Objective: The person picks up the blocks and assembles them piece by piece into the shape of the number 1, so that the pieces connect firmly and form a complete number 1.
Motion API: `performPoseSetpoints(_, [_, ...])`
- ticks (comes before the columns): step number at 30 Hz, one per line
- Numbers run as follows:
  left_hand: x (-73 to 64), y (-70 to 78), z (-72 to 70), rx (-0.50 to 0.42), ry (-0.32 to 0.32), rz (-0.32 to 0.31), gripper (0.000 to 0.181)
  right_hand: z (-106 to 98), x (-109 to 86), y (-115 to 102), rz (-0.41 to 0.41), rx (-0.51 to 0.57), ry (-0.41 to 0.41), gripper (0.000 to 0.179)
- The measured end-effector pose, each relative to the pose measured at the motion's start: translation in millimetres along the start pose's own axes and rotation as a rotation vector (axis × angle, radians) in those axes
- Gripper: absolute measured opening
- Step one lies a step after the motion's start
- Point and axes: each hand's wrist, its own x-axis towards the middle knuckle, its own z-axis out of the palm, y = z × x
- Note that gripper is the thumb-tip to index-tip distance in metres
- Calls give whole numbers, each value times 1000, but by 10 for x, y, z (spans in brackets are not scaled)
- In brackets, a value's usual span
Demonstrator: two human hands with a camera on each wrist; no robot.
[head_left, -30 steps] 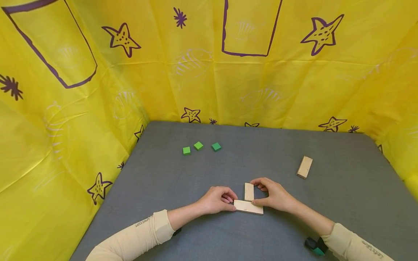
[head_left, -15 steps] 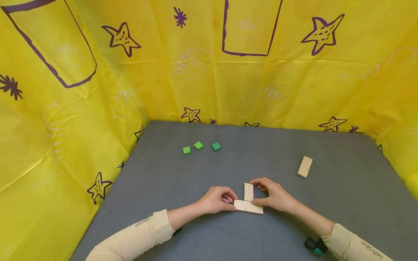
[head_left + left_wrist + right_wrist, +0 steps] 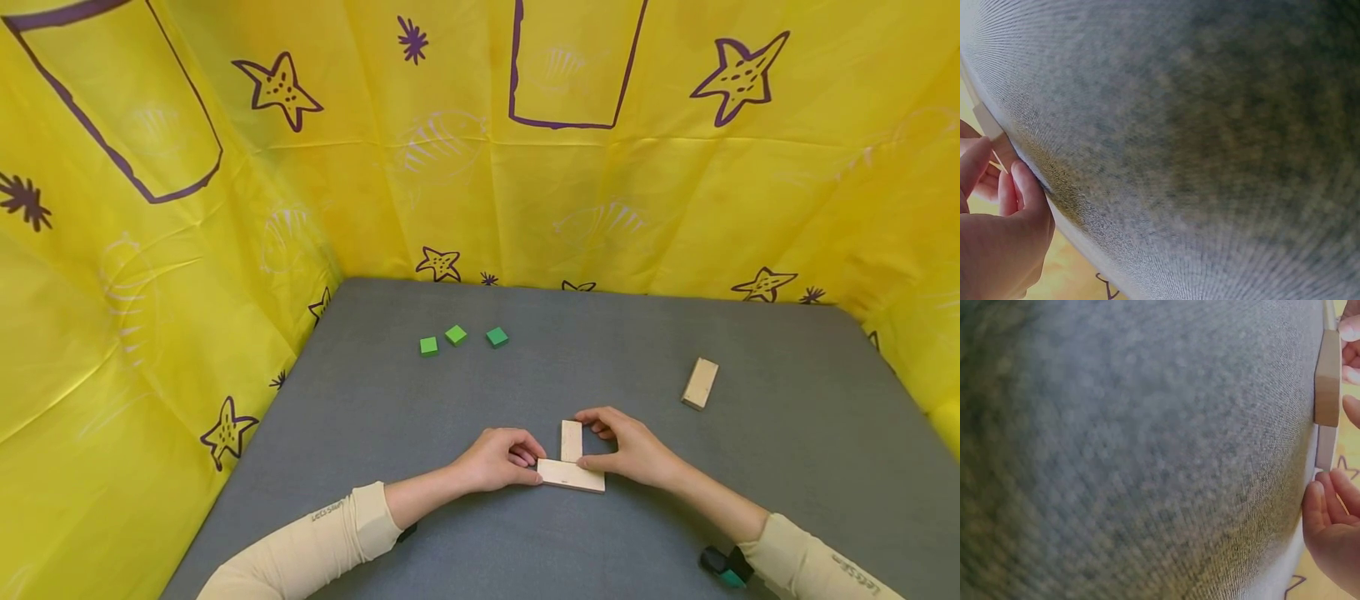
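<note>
Tiny letters (image 3: 327, 511) are showing on both tan sleeves (image 3: 285, 550), too small to read. Three green blocks (image 3: 455, 335) are lying on the gray table (image 3: 375, 400). The front wooden block (image 3: 572, 476) is lying longways left to right, and the left hand (image 3: 495, 460) is pinching its left end. The back block (image 3: 572, 440) is pointing away from the person, its near end meeting the front one. The right hand (image 3: 633, 450) is holding it end to end. The lone block (image 3: 700, 384) is lying apart, to the right, making three wooden ones.
</note>
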Motion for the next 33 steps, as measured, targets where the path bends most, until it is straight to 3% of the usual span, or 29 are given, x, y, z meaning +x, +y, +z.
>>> performPoseSetpoints(33, [-22, 34, 3, -15, 8, -5, 22, -320, -133, 189, 107, 23, 134, 56])
